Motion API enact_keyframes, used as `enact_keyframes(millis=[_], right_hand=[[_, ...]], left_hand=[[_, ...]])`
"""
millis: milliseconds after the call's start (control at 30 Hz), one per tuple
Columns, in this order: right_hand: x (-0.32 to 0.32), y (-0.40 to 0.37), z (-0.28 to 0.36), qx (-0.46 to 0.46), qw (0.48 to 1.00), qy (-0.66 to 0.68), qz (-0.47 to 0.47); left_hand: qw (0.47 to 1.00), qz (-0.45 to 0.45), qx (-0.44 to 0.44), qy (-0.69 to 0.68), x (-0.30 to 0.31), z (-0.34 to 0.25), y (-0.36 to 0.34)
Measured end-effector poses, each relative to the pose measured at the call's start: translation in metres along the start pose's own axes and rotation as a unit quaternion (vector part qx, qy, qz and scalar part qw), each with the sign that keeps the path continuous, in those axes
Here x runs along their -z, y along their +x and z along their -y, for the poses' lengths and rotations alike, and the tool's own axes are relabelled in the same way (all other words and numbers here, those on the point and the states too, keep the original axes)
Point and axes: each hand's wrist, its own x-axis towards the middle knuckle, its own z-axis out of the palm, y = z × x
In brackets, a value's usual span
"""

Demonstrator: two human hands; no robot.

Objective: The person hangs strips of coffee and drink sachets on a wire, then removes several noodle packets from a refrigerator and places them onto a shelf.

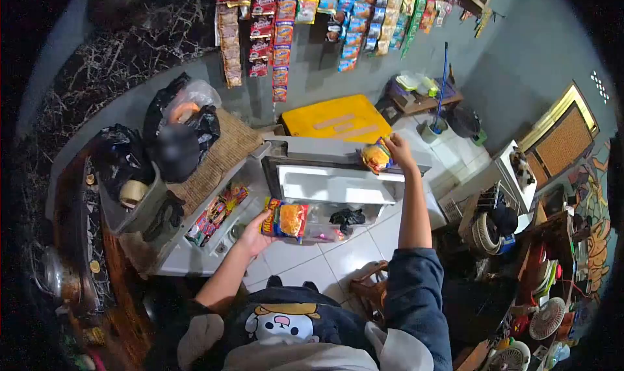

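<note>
My left hand grips a blue, red and yellow food packet by its left end. The packet has a picture of golden food on its front and lies in front of the open refrigerator door. Higher and to the right, my right hand is closed on a second blue and yellow food packet, held at the top edge of the refrigerator door. Left of my left hand, several colourful packets lie inside the refrigerator. A black plastic bag sits in a lower door shelf.
Woven matting covers the refrigerator top, beside a plastic tub with black bags. Behind the door is a yellow lid. Strips of sachets hang on the wall. A wooden stool stands on the tiles by my body.
</note>
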Motion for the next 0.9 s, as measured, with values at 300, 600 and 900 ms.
enact_keyframes(millis=[300,600,900], right_hand=[[0.01,-0.023,-0.021,-0.058,0.982,0.143,0.107],[-0.005,-0.145,0.042,-0.141,0.938,0.256,0.186],[-0.075,-0.244,0.09,-0.229,0.842,0.425,0.24]], left_hand=[[0.997,0.03,-0.061,0.028,-0.031,-0.01,-0.014],[0.987,-0.042,-0.149,-0.041,-0.052,-0.028,-0.02],[0.966,-0.053,-0.252,-0.034,-0.048,-0.02,-0.042]])
